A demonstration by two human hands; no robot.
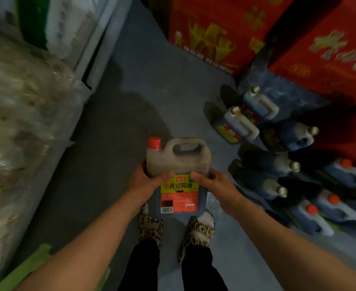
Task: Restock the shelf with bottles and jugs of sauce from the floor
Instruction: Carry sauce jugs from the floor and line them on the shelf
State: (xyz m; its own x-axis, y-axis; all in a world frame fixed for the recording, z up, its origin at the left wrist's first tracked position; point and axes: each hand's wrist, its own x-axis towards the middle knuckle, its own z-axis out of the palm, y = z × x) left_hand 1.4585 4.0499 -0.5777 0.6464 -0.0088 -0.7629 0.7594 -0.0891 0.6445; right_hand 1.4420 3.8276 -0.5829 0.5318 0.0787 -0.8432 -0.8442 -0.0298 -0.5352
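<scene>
I hold a large soy sauce jug [179, 164] in front of me, above my feet, its red cap [154, 143] at the upper left and its handle on top. The yellow and red label faces me. My left hand [146, 181] grips the jug's left side with the thumb across the front. On the opposite side my right hand [212, 183] grips it the same way. Several more jugs [238, 124] with gold or red caps lie and stand on the floor at the right.
Red cardboard boxes [221, 30] stack along the back and right. A shelf unit [97, 47] with bagged goods runs along the left. Grey floor [135, 101] lies open ahead. A green object [28, 267] sits at the lower left.
</scene>
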